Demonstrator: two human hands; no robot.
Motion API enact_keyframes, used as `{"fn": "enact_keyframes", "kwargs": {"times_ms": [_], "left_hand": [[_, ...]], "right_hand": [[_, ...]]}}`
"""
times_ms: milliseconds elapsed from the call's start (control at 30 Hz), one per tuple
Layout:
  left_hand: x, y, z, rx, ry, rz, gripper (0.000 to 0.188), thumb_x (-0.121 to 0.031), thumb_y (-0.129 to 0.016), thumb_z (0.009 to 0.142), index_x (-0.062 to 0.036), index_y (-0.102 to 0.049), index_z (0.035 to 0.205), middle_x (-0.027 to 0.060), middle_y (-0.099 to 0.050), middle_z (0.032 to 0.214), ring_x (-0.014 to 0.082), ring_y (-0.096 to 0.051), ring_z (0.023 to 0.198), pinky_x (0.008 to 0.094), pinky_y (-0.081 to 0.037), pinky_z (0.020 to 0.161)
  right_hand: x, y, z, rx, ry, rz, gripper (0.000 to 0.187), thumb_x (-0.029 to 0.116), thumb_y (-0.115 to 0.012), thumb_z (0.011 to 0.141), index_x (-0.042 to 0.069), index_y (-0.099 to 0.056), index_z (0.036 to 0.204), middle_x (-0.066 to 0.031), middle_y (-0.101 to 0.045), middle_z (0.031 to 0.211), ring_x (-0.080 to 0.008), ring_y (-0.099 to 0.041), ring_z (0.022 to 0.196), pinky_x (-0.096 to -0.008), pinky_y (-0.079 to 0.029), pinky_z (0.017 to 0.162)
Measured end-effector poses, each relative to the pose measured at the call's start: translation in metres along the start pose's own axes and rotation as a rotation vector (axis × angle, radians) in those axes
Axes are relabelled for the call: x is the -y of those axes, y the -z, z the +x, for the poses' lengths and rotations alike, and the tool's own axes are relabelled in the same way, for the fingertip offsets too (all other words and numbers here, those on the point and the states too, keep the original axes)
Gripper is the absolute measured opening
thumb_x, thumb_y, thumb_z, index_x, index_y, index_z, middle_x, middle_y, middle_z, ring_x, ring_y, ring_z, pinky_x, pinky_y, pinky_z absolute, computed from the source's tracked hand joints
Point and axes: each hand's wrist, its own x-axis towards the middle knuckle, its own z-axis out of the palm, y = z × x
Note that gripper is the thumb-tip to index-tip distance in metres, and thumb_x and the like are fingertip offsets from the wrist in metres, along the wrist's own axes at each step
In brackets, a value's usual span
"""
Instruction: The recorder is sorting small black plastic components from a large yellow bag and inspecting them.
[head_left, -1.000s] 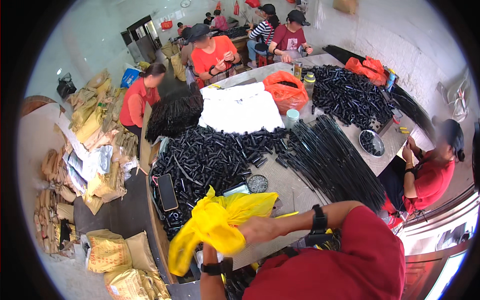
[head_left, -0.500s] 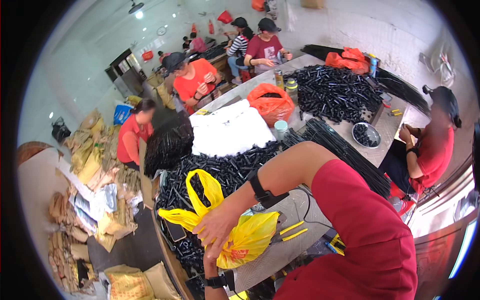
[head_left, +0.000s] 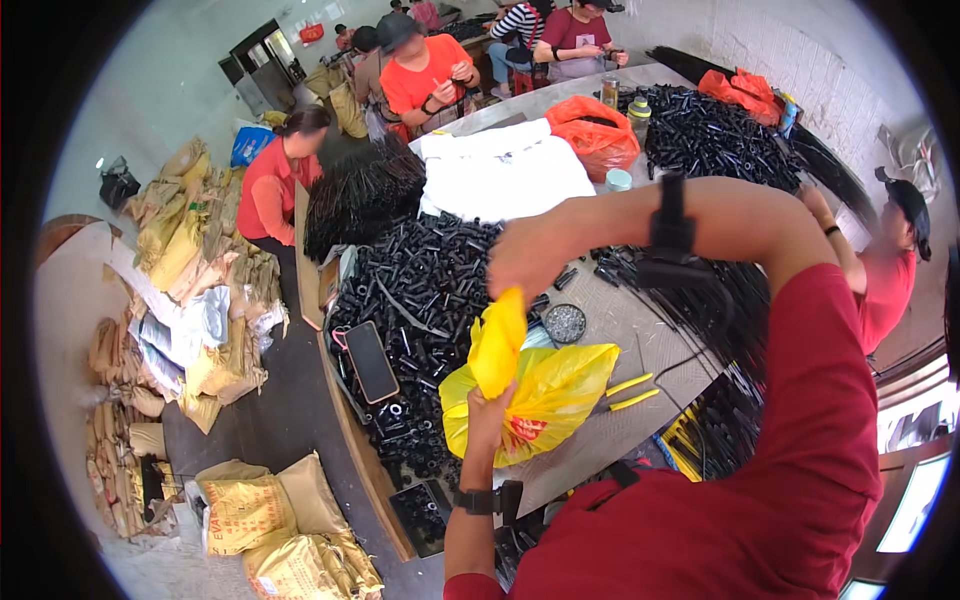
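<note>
A yellow plastic bag (head_left: 568, 395) bulges on the bench in front of me, its neck drawn upward into a gathered strip. My right hand (head_left: 530, 258) closes on the top end of that strip, the arm reaching across from the right. Lower down, my left hand (head_left: 487, 415) is wrapped round the neck just above the bag's full part. What the bag contains is hidden. Beside both hands spreads a heap of short black tubular parts (head_left: 420, 270). A phone (head_left: 371, 362) lies on the heap, left of the bag.
Yellow-handled pliers (head_left: 630, 392) and a round dish of small clear pieces (head_left: 565, 322) lie by the bag. Beyond are white sheeting (head_left: 505, 180), an orange bag (head_left: 595, 140) and black rods (head_left: 700, 300). Co-workers sit around the bench; one person (head_left: 880, 250) is at the right. Sacks (head_left: 250, 515) cover floor at left.
My right hand has risen away from my left, pulling the bag's loose handle loops up into one stretched strip. The view has shifted, and the phone is now uncovered.
</note>
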Motion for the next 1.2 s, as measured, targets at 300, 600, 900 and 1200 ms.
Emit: {"fn": "enact_keyframes", "kwargs": {"times_ms": [300,600,900,1200], "left_hand": [[0.003,0.011,0.021,-0.031,0.096,-0.133,0.03,0.007,-0.042,0.077,0.0061,-0.055,0.104,0.0097,-0.062,0.093,0.0169,-0.061,0.08,0.0266,-0.048,0.075],[-0.029,-0.006,0.004,0.384,-0.541,1.374,0.029,-0.005,-0.052,0.067,-0.0037,-0.059,0.095,0.0169,-0.062,0.077,0.0361,-0.057,0.077,0.0463,-0.038,0.075],[-0.021,-0.01,-0.016,0.212,-0.633,1.276,0.034,-0.002,-0.05,0.066,-0.0047,-0.056,0.099,0.0142,-0.06,0.092,0.0302,-0.053,0.09,0.0397,-0.034,0.079],[0.021,0.003,-0.014,0.223,-0.809,1.177,0.034,-0.001,-0.051,0.067,-0.007,-0.056,0.1,0.01,-0.055,0.084,0.0273,-0.05,0.084,0.0375,-0.033,0.075]], "right_hand": [[0.168,-0.184,-0.047,0.085,-0.684,1.665,0.028,0.035,-0.047,0.091,0.008,-0.056,0.089,0.0021,-0.051,0.07,-0.0081,-0.049,0.061,-0.0251,-0.041,0.052],[0.201,-0.237,0.174,-0.748,-0.348,2.376,0.041,0.036,-0.04,0.094,0.009,-0.04,0.124,-0.0042,-0.053,0.107,-0.0168,-0.051,0.099,-0.0305,-0.043,0.082],[0.161,-0.196,0.232,-1.579,-0.138,2.438,0.047,0.043,-0.036,0.093,0.006,-0.037,0.122,-0.0127,-0.047,0.113,-0.0264,-0.055,0.091,-0.041,-0.047,0.081],[0.215,-0.255,0.137,-0.541,0.17,0.619,0.036,0.019,-0.052,0.086,-0.002,-0.048,0.116,-0.0133,-0.056,0.108,-0.021,-0.058,0.094,-0.0303,-0.044,0.085]]}}
